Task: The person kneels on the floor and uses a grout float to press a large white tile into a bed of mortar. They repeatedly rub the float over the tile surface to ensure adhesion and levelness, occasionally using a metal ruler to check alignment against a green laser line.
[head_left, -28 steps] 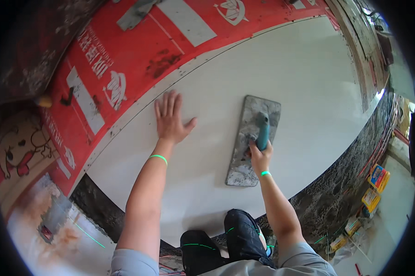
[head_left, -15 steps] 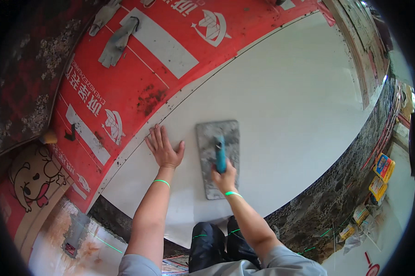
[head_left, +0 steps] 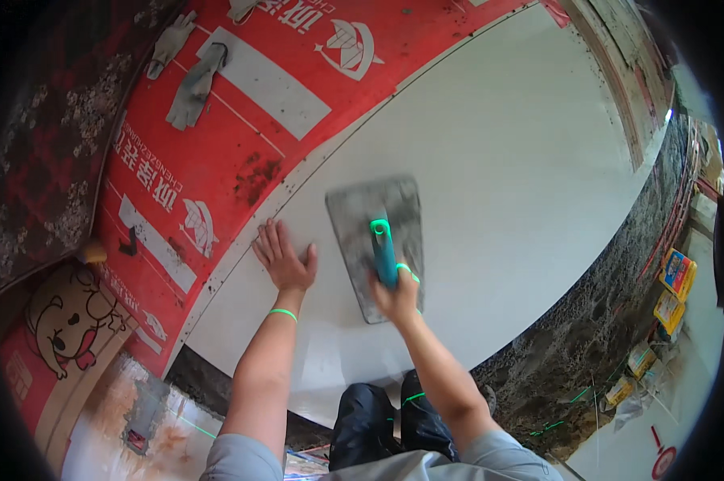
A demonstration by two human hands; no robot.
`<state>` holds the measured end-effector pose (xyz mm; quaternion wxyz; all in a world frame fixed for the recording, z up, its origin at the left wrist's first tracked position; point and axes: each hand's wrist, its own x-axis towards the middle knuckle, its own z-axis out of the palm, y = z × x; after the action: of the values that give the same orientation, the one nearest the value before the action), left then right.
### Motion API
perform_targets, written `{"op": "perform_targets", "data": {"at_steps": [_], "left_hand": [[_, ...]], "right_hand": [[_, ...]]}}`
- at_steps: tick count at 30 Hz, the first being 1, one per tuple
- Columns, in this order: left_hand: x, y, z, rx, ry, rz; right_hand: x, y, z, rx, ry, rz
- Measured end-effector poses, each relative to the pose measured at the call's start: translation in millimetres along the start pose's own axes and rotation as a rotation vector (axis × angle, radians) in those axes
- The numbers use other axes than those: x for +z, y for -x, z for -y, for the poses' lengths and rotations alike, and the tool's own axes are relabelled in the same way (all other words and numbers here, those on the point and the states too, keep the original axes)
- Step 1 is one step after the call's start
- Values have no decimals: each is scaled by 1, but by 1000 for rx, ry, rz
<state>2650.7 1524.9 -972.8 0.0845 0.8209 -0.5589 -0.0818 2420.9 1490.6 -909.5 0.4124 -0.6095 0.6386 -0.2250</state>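
Observation:
A large pale grey tile point(head_left: 490, 184) lies flat in front of me. My left hand point(head_left: 283, 258) rests palm down on the tile near its left edge, fingers spread. My right hand point(head_left: 395, 295) grips the teal handle of a grey rectangular trowel point(head_left: 378, 237), whose blade lies flat on the tile just right of the left hand. Both wrists carry thin green bands. My knees in dark trousers point(head_left: 382, 421) show below the tile's near edge.
A red printed sheet point(head_left: 241, 120) covers the floor left of the tile, with grey gloves point(head_left: 192, 84) lying on it. A dark mortar strip point(head_left: 602, 337) borders the tile at the right. Small coloured packets point(head_left: 673, 280) lie at the far right. A cartoon-printed cardboard point(head_left: 61, 329) sits lower left.
The trowel and my right hand have slid left and nearer to me across the tile. My left hand has shifted toward the tile's left edge, and the view has tilted.

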Motion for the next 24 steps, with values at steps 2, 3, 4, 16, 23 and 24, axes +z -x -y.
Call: {"op": "perform_targets", "data": {"at_steps": [2,3,4,16,23,24], "left_hand": [[1,1,4,1,-22,8],[0,3,2,-8,-28,20],[-1,1,2,-8,-29,15],[1,-1,0,9,-76,-7],[1,6,-3,22,-63,-33],[5,3,-7,29,-59,-44]], "right_hand": [[-43,44,10,-245,93,52],[-56,60,4,-230,96,47],[-62,66,-3,-226,100,26],[-98,79,-51,2,-80,-163],[-106,33,-109,445,-154,-245],[-104,28,-116,437,-187,-245]]}}
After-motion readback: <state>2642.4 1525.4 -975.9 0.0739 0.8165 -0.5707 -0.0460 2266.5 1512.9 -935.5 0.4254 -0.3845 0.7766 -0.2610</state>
